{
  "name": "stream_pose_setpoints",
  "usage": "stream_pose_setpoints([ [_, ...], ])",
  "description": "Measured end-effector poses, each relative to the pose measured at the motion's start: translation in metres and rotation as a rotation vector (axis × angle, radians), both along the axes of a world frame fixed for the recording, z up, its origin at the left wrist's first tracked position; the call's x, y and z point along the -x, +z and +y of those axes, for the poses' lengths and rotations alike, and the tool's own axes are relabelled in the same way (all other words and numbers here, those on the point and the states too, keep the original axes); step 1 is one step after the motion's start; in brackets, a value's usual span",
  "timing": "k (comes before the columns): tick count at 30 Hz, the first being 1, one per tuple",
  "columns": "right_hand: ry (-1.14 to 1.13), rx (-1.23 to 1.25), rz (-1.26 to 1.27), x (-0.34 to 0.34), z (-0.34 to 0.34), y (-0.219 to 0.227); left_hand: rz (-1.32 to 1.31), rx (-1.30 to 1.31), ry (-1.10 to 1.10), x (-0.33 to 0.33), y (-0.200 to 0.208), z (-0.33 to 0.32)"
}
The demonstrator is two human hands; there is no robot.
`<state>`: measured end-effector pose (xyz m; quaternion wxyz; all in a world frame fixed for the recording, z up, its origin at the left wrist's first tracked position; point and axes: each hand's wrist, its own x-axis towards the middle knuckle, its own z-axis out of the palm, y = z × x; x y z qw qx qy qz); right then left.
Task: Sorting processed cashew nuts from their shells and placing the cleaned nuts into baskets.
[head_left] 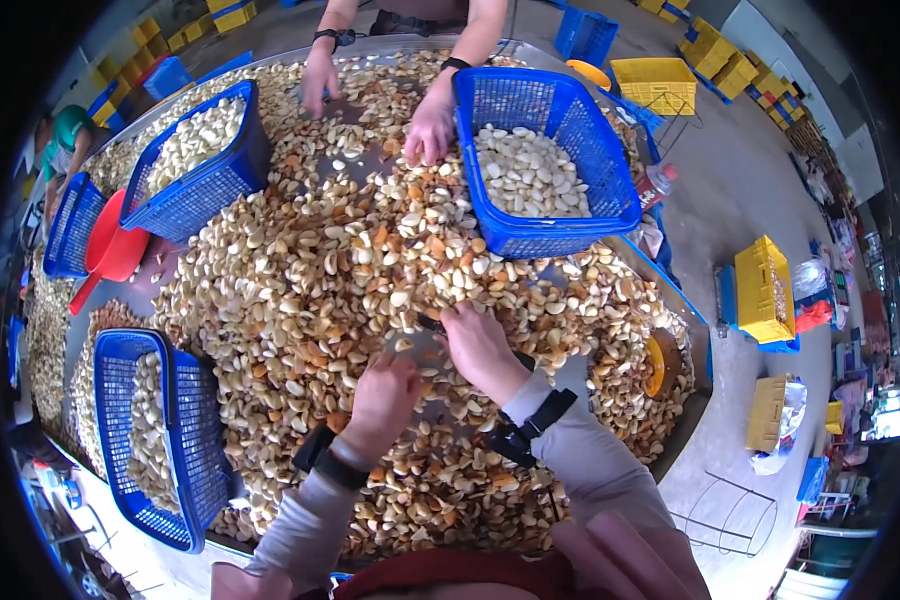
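A thick heap of cream and tan pieces that look like garlic cloves (300, 290) covers the metal table. My left hand (382, 400) is low over the heap near its middle, fingers curled closed; what they hold, if anything, is hidden. One pale clove (403, 345) lies just beyond its fingertips. To the right and slightly farther, my right hand (475, 345) reaches into the cloves with bent, closed fingers. A small dark object (430, 322) shows at its fingertips, too small to name. Between my hands a patch of bare metal (432, 358) shows.
Blue baskets of cloves stand at near left (192, 400), far left (255, 140) and far right (620, 200). A red scoop (115, 235) lies left. Across the table, another person's hands (430, 130) touch the cloves. An orange bowl (656, 365) sits at right among cloves.
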<state>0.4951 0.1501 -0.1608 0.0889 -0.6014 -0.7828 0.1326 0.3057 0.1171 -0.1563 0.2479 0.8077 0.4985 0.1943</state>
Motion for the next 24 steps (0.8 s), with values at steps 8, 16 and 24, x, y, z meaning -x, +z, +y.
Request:
stream_pose_setpoints([
  [8, 0.121, 0.123, 0.668, 0.024, -0.049, 0.018, -1.597, 1.440, 0.621, 0.030, 0.020, -0.045],
  [16, 0.475, 0.102, 0.014, 0.020, -0.135, 0.022, -0.759, 0.610, 0.659, 0.098, 0.035, -0.051],
  [24, 0.058, 0.032, 0.136, 0.019, -0.092, 0.038, -0.405, 0.563, 0.188, 0.045, 0.006, -0.105],
])
